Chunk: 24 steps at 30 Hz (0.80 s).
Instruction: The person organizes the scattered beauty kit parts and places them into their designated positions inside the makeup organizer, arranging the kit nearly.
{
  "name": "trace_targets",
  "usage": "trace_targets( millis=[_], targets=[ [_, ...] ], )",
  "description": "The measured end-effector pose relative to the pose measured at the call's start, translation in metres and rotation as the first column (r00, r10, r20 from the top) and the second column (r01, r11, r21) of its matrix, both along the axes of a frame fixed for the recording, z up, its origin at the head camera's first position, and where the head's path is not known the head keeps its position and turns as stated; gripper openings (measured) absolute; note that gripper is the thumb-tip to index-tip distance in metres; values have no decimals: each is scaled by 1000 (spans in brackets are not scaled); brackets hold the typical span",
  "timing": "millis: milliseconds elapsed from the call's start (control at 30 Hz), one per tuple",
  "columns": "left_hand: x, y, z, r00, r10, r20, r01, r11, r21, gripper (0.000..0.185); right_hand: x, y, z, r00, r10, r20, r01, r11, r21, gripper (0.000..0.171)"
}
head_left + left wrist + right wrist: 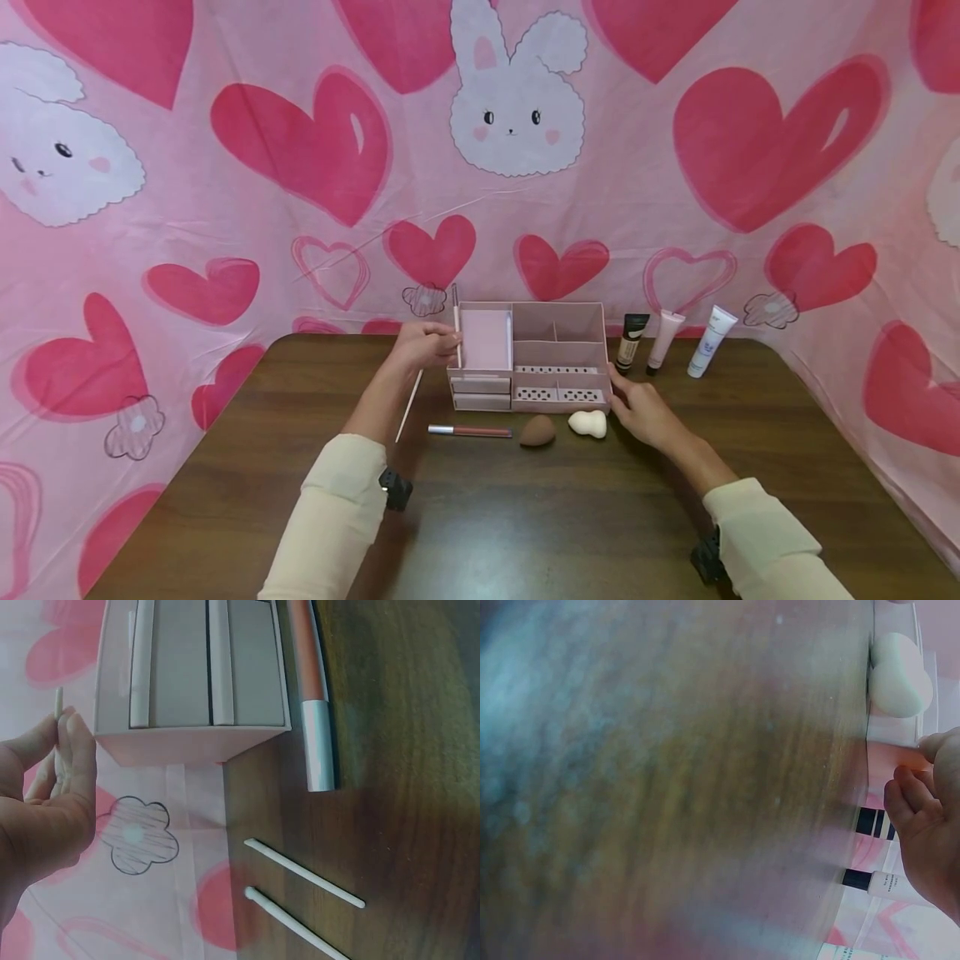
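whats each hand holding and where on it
Left hand pinches a thin white stick near its upper end. Right hand holds nothing, resting against the pink organizer corner.

The tabletop (525, 517) is dark wood with visible grain and a soft sheen. The pink organizer (528, 354) looks like smooth matt plastic. Printed cloth (225, 208) hangs behind, lightly creased. The lip gloss tube (469, 431) has a shiny metallic cap. Two sponges (562, 427) look soft, matt and foam-like.
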<state>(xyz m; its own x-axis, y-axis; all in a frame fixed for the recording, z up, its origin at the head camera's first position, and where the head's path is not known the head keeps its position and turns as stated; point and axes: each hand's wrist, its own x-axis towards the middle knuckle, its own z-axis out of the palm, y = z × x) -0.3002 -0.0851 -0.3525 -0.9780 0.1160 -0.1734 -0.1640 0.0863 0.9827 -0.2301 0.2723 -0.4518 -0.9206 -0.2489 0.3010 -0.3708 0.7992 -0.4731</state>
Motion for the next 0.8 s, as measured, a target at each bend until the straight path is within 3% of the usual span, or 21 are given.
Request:
trace_targets(
  millis=[800],
  targets=[
    [-9, 24, 3, 999, -33, -19, 30, 994, -108, 30, 0, 1, -2, 1000, -2, 15, 3, 1000, -12, 57]
  ],
)
